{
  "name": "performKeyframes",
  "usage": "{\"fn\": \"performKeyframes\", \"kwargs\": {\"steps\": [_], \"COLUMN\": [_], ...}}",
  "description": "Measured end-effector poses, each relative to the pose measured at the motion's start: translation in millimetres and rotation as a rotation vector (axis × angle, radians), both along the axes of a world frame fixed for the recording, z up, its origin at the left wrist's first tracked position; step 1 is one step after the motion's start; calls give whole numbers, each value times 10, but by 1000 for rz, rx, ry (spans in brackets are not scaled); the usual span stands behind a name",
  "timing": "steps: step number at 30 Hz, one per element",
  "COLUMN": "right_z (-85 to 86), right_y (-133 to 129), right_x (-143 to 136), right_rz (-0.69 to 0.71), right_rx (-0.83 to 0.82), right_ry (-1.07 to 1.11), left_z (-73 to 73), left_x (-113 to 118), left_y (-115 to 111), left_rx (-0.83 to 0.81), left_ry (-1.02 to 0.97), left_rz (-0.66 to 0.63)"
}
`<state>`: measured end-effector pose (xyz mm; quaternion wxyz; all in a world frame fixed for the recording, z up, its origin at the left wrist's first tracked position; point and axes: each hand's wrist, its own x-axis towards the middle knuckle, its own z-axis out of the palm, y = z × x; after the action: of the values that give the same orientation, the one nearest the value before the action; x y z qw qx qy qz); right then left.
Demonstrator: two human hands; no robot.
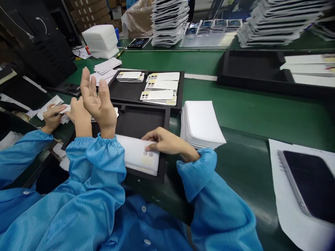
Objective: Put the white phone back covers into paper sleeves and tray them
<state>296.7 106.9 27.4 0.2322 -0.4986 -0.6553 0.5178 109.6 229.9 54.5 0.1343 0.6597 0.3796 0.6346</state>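
Observation:
My left hand (99,104) is raised over the left side of the black trays, palm turned up, fingers apart and holding nothing. At the right end of the near black tray (167,122), my right hand (169,141) pinches the edge of a white wrapped panel (138,153), thumb on top and fingers behind it. Pale round camera marks show through the wrapping. Behind it, the far black tray (125,91) bears white phone-shaped panels (159,94) in stacks. A pile of white foam sheets (200,120) stands right of my right hand.
Close on the left, a co-worker's hands (53,116) hold a small white piece. A phone (311,184) lies on paper at the right. Another black tray (251,68) is at the back right. Tall stacks of white packets (170,21) and a white foam block (101,40) stand behind.

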Motion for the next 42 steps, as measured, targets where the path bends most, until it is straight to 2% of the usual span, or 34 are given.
{"fn": "performKeyframes", "kwargs": {"steps": [3,5,9,12,14,19,22,26,30,34,38,42], "right_z": [43,62,82,127,182,313,357,451,603,757,850,872], "right_y": [-51,-87,-139,-135,-118,-124,-183,-334,-532,-706,-808,-826], "right_x": [-110,-165,-277,-282,-180,387,706,897,924,930,935,934], "right_rz": [9,-15,89,140,40,-495,-732,-936,-1003,-1049,-1087,-1087], "right_rx": [176,251,280,273,300,431,445,597,774,892,940,977], "right_ry": [-375,-512,-644,-626,-581,-626,-627,-435,-291,-234,-236,-233], "left_z": [55,25,-153,-291,-358,-449,-471,-440,-321,-210,-230,-289], "left_x": [63,117,225,334,409,527,607,801,927,915,895,892], "left_y": [-14,16,84,77,45,-21,52,380,890,1339,1604,1734], "left_rx": [-30,-81,-140,-203,-248,-270,-299,-335,-403,-508,-590,-622], "left_ry": [-23,24,114,126,146,291,470,790,959,1124,1226,1261], "left_rz": [-34,-65,-120,-132,-120,-131,-146,-188,-235,-283,-331,-366]}}
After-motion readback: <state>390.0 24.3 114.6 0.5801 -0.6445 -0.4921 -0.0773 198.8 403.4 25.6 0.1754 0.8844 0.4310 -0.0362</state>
